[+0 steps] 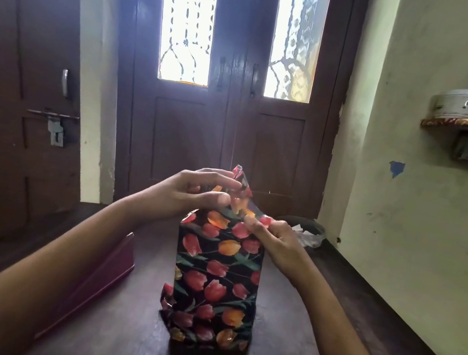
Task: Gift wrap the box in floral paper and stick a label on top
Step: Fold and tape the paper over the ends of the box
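The box (216,280) stands on end on the dark wooden table (125,339), covered in black paper with red and orange tulips. At its top the loose paper flap (241,189) sticks up. My left hand (191,192) holds the flap from the left, thumb and fingers curled round it. At the top right corner, my right hand (271,243) pinches the paper's edge. A crumpled paper corner juts out at the box's lower left. No label is in view.
A maroon box (98,278) lies on the table to the left, under my left forearm. A dark bowl with a clear wrapper (307,233) sits behind my right hand. Dark doors stand beyond the table; a wall shelf hangs at the right.
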